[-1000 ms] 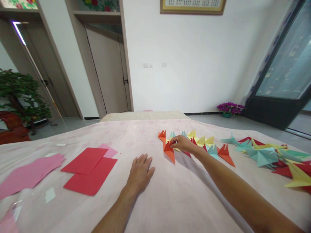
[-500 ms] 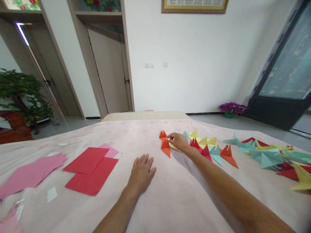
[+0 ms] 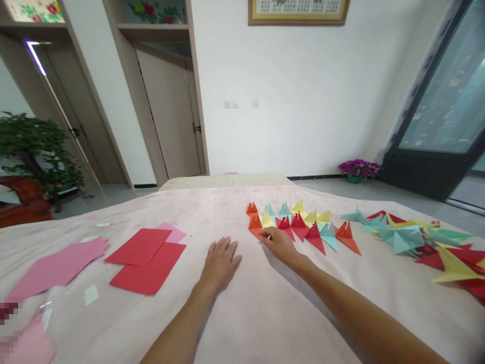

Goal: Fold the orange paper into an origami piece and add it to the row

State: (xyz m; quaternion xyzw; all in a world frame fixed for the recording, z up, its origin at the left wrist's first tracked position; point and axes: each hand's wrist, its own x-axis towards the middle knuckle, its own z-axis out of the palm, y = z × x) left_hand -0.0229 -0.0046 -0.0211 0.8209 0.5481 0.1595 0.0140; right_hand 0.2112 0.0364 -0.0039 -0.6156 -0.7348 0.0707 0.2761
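Observation:
My left hand [image 3: 220, 263] lies flat on the pink cloth with its fingers stretched out and nothing in them. With fingertips pinched together, my right hand [image 3: 279, 243] is at the near tip of an orange paper crane [image 3: 255, 223], whose tip is covered by the fingers. Behind that bird stands another orange crane [image 3: 251, 208]. To the right are rows of folded cranes: a pale yellow one [image 3: 267, 220], a red one [image 3: 313, 235], a light blue one [image 3: 329, 236] and an orange one [image 3: 347, 236], among several others.
Two red paper squares [image 3: 161, 268] overlap on the left, partly over a pink sheet. Farther left lies a stack of pink paper [image 3: 60, 268] by clear plastic wrapping. A heap of folded cranes [image 3: 401, 238] spreads on the right. The cloth-covered table [image 3: 242, 313] reaches toward a wall.
My right hand has moved nearer, from beside the upper part of the orange crane to its near tip, uncovering cranes behind. The left hand stays flat. The view has shifted slightly.

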